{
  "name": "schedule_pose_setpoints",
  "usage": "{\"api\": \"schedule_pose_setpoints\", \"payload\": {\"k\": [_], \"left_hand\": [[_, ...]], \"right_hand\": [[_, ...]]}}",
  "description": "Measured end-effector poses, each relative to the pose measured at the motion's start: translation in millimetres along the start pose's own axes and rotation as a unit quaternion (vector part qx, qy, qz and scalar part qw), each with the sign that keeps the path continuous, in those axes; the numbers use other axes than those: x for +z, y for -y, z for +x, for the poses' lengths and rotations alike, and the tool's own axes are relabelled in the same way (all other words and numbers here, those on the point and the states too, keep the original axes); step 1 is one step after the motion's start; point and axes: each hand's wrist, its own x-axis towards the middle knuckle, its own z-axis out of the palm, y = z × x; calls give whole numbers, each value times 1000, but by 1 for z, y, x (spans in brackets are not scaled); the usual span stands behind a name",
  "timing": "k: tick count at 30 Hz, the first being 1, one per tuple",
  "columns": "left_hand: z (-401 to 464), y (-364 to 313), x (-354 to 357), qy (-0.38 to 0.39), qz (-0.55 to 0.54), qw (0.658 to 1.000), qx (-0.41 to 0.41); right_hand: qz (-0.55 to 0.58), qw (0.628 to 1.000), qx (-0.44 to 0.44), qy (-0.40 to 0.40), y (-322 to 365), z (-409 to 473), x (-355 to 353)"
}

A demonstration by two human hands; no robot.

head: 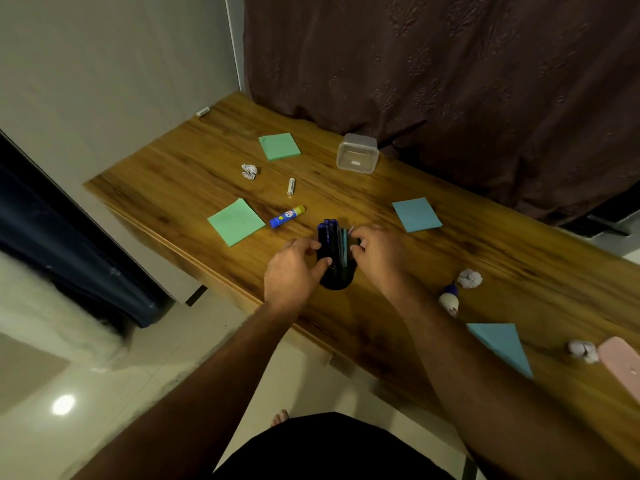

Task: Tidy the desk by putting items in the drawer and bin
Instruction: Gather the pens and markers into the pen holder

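Note:
A dark pen holder [337, 277] stands on the wooden desk [398, 306], filled with several blue pens [329, 237]. My left hand [294, 268] grips the holder's left side, fingers curled round it. My right hand [379, 251] is at its right side, fingers curled on the pens; something thin shows at its fingertips. On the desk lie a blue glue stick [287, 216], a white tube [291, 187], two green note pads [236, 221] [279, 146], blue papers [417, 214] [502, 344] and crumpled paper balls [250, 170] [470, 278] [583, 350].
A clear plastic box [357, 153] stands at the back by the dark curtain [450, 81]. A pink object [623, 365] lies at the right edge, a small white-and-blue item [449, 299] near my right forearm. Tiled floor [104, 393] lies left of the desk.

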Motion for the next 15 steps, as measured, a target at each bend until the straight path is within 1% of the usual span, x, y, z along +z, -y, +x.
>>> {"api": "schedule_pose_setpoints", "payload": {"k": [4, 6, 8, 10, 13, 15], "left_hand": [[3, 6, 0, -1, -76, 996, -57], [6, 8, 2, 16, -86, 993, -81], [9, 10, 4, 54, -91, 990, -92], [12, 13, 7, 104, -117, 983, -94], [11, 14, 10, 167, -160, 970, -81], [10, 12, 11, 181, -173, 966, -65]], "right_hand": [[61, 997, 52, -5, -4, -6, -2], [90, 991, 92, 33, -8, -8, -1], [123, 979, 127, 103, -11, -11, 2], [166, 964, 136, 156, -11, -16, 7], [210, 956, 123, 165, -10, -23, 14], [233, 951, 134, 149, -7, -28, 16]]}}
